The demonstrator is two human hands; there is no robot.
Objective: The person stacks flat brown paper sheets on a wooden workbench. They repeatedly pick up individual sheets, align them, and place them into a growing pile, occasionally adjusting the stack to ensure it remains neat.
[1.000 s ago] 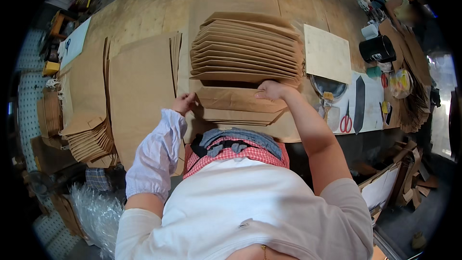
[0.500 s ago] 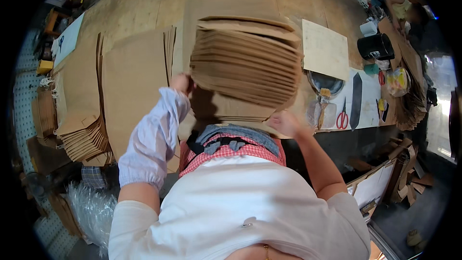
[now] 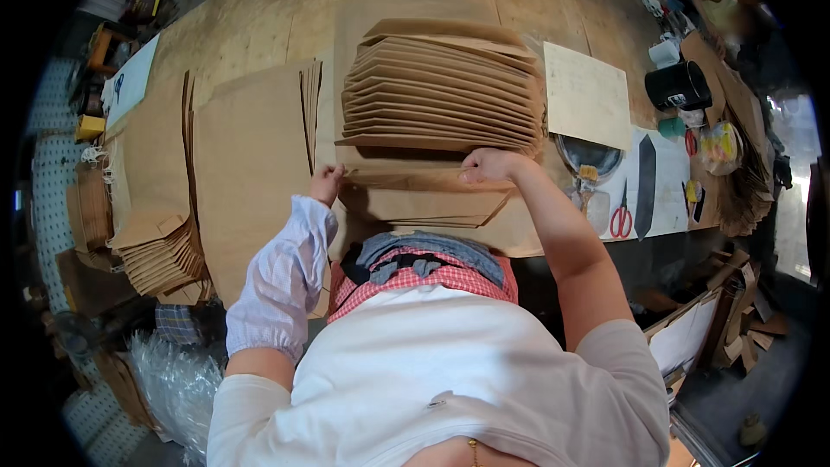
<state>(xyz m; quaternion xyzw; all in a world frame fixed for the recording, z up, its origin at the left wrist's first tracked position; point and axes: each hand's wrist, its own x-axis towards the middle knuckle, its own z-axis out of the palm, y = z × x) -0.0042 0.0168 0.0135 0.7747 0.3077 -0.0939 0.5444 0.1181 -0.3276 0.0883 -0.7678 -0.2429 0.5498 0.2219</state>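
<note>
A fanned stack of brown kraft paper bags (image 3: 441, 86), folded edges stepped one behind another, sits before me on larger flat brown paper. Just nearer than the stack, a strip of brown paper (image 3: 402, 177) runs between my hands. My left hand (image 3: 327, 183), below a pale sleeve cover, is closed at the strip's left end, fingertips pinching its edge. My right hand (image 3: 491, 166) is closed with thumb and fingers pressed together on the paper at the stack's near right. Closer to me lies another paper edge (image 3: 432, 207) with slanted corners.
Flat brown paper stacks (image 3: 251, 121) and fanned bags (image 3: 160, 251) lie at left. Along the right are a pale board (image 3: 588, 95), a round dish (image 3: 588, 154), a brush (image 3: 588, 175), red-handled scissors (image 3: 621, 218), a dark pointed strip (image 3: 645, 186) and a black cylinder (image 3: 676, 85).
My right hand has moved away from my body, from the near paper edge to just below the stack. My left hand has come slightly nearer. The stack, blurred before, now looks still.
</note>
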